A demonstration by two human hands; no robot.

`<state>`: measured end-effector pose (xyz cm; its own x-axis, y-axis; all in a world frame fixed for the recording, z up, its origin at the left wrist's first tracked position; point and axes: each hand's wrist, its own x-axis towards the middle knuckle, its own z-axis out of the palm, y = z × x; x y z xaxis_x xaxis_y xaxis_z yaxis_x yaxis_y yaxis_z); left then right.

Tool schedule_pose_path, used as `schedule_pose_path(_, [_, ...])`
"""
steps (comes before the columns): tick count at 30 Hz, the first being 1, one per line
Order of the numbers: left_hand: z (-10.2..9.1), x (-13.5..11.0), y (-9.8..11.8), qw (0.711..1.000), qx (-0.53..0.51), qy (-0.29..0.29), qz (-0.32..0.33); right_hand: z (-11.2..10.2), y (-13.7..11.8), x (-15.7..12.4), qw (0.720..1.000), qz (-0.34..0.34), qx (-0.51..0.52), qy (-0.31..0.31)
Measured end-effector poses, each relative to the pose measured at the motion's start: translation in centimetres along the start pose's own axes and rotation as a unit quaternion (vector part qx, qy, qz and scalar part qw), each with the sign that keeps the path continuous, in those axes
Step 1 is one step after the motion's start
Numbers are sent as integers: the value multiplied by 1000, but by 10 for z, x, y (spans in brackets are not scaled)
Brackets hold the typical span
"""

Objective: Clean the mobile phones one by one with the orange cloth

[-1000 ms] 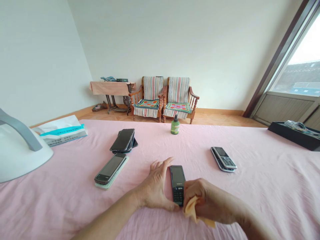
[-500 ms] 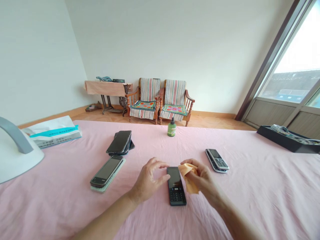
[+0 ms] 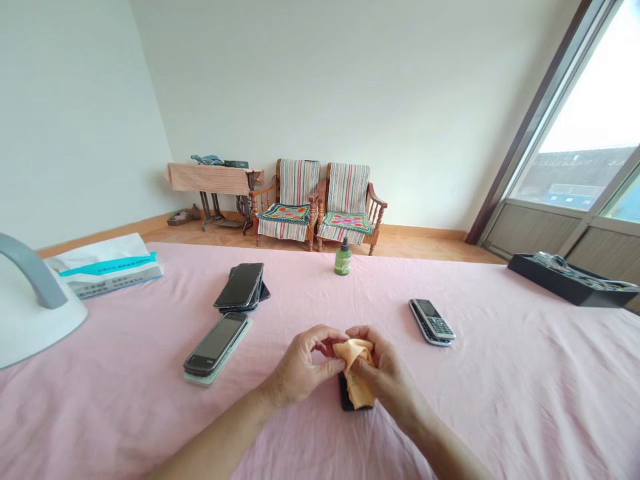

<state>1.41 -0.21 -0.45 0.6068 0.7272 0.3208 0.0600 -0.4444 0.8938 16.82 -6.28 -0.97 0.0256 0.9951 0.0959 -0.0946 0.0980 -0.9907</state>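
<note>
A black keypad mobile phone (image 3: 347, 400) lies on the pink bedsheet in front of me, its screen and most of its keys covered. Over it is a crumpled yellow-orange cloth (image 3: 360, 387), which my right hand (image 3: 385, 373) pinches between thumb and fingers. My left hand (image 3: 305, 363) is closed about the phone's upper left end, thumb at the side edge and curled fingers at the top. Its fingertips meet the cloth and are partly hidden. Beyond the hands stands a green spray bottle (image 3: 343, 259) with a black top.
Two phone stacks, a dark one (image 3: 241, 287) and a silver-edged one (image 3: 217, 347), lie left; keypad phones (image 3: 433, 321) are stacked right. A white appliance with a grey handle (image 3: 37, 300) and a tissue pack (image 3: 110, 267) sit far left. A black box of cables (image 3: 570, 283) is far right.
My right hand has moved left with the cloth, from beside the phone onto its screen and keys. My left hand has shifted slightly and its fingers have closed in at the phone's top.
</note>
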Motion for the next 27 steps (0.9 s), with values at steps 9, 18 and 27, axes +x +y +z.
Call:
schedule_pose_path(9, [0,4,1,994,-93,34,-45,-5,-5,-1,1000,-7,16,-22])
schedule_pose_path(18, [1,2,0,965,-202,-57,-160,-6,7,2,977,-99,-144,120])
schedule_pose_path(27, [7,3,-6,970,-182,57,-154,3,3,-8,921,-161,-346,73])
